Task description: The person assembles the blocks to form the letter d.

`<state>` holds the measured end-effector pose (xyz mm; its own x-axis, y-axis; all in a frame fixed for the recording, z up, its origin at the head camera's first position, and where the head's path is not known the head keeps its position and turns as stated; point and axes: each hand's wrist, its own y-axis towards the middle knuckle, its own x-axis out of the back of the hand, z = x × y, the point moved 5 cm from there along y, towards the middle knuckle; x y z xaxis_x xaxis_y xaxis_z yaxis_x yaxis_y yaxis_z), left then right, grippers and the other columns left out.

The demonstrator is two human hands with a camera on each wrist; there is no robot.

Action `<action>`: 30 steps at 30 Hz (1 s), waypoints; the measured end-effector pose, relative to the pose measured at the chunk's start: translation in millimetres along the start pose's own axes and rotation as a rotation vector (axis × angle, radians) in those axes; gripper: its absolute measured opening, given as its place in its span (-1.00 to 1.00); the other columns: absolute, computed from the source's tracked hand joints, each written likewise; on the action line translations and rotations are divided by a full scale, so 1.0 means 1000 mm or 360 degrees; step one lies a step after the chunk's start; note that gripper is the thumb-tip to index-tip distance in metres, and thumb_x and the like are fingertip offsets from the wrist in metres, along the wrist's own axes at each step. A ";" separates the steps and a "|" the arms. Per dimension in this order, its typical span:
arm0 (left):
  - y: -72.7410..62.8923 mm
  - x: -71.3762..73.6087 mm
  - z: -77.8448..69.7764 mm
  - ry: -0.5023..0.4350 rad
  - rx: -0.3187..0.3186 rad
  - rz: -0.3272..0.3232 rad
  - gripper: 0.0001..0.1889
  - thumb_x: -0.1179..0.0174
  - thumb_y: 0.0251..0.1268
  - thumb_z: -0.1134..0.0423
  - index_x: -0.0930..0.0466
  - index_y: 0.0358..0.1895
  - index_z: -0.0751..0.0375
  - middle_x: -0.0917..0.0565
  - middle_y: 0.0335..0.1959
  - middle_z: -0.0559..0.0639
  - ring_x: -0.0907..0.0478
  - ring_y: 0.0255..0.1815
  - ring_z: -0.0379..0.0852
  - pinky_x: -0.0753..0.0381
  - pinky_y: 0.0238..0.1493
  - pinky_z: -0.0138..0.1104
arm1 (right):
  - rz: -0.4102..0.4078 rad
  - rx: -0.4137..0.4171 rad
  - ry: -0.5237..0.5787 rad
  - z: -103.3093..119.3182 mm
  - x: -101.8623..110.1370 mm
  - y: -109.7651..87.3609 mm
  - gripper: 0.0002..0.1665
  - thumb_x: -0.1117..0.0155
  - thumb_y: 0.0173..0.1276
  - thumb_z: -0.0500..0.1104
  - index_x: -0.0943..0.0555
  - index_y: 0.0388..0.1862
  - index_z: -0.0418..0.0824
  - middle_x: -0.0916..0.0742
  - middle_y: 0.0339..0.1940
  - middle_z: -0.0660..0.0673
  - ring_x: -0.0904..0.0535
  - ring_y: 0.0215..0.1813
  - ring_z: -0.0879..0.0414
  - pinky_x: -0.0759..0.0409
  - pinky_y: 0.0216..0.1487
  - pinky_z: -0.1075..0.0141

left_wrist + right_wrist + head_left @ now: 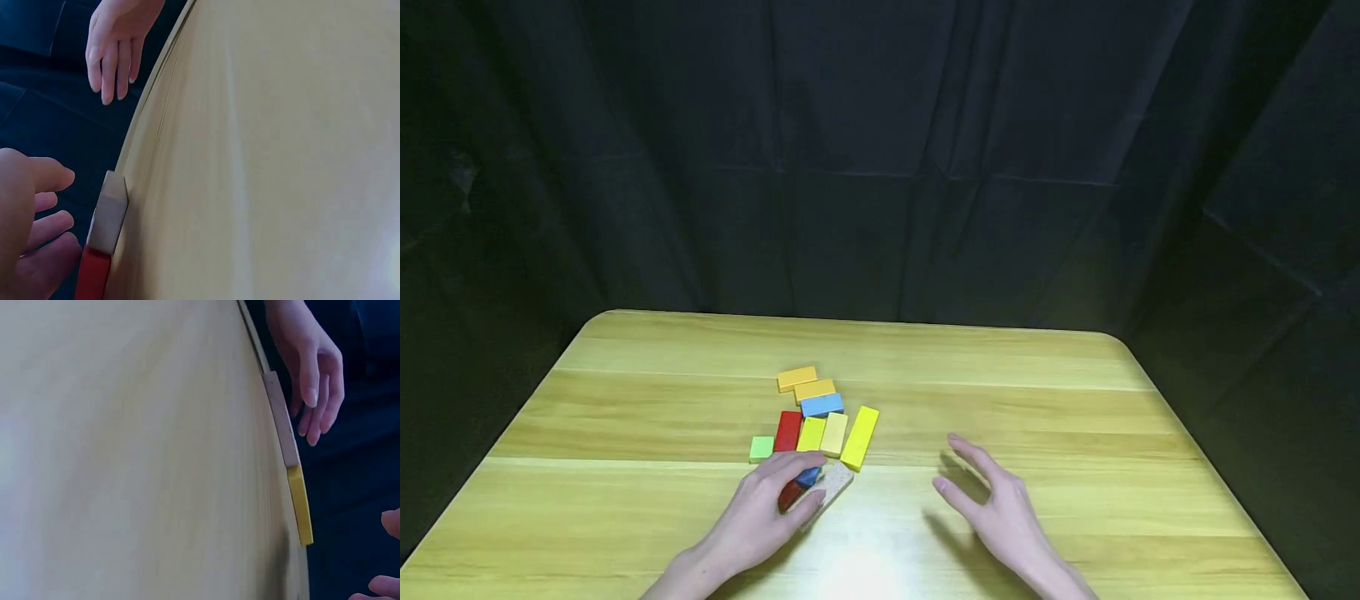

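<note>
My left hand (767,500) hovers over the near end of a group of coloured blocks, its fingers spread and slightly bent. Its thumb overlaps a pale speckled block (841,477), while the fingers reach over a dark blue block (808,477) and a dark red one (789,496), both partly hidden. In the left wrist view, the loosely bent fingers (50,228) are beside the pale block (109,212) and a red block (94,275). Off to the right, my right hand (1003,512) is held above the table, thumb and fingers apart, holding nothing.
Beyond the left hand lie a green block (762,449), a red block (787,431), a cream block (834,434), a long yellow block (860,438), a light blue block (822,406) and two orange ones. Dark curtains (880,167) surround the wooden table (1075,400).
</note>
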<state>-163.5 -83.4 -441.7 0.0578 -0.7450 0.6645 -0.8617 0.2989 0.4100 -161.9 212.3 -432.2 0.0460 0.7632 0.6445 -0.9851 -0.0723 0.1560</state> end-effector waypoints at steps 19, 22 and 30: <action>-0.002 -0.011 -0.010 -0.0149 -0.0045 0.0007 -0.63 -0.38 0.19 0.36 -0.66 0.10 0.15 -0.71 0.07 -0.11 -0.67 -0.02 -0.26 -0.66 0.07 -0.31 | 0.0051 -0.0094 0.0463 -0.005 -0.033 0.007 -0.33 -0.38 0.32 0.11 -0.47 0.38 0.02 -0.54 0.41 0.09 -0.44 0.44 0.02 -0.06 0.50 -0.31; -0.003 -0.011 -0.012 -0.0122 -0.0021 0.0012 -0.62 -0.38 0.20 0.35 -0.66 0.11 0.14 -0.71 0.07 -0.14 -0.66 0.01 -0.27 -0.65 0.10 -0.28 | 0.0056 -0.0101 0.0471 -0.005 -0.035 0.007 -0.32 -0.39 0.31 0.11 -0.47 0.38 0.04 -0.54 0.41 0.11 -0.43 0.45 0.03 -0.03 0.50 -0.31; -0.006 -0.008 -0.014 -0.0024 -0.0001 0.0010 -0.63 -0.39 0.18 0.35 -0.67 0.08 0.14 -0.72 0.04 -0.17 -0.64 0.11 -0.16 -0.63 0.15 -0.16 | 0.0055 -0.0095 0.0447 -0.006 -0.044 0.010 -0.30 -0.42 0.28 0.13 -0.47 0.38 0.09 -0.53 0.42 0.11 -0.39 0.47 0.01 -0.02 0.50 -0.32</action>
<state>-152.2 -70.8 -441.0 0.0448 -0.7521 0.6576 -0.8616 0.3040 0.4064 -174.7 182.2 -463.6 -0.0269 0.9095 0.4149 -0.9937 -0.0697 0.0882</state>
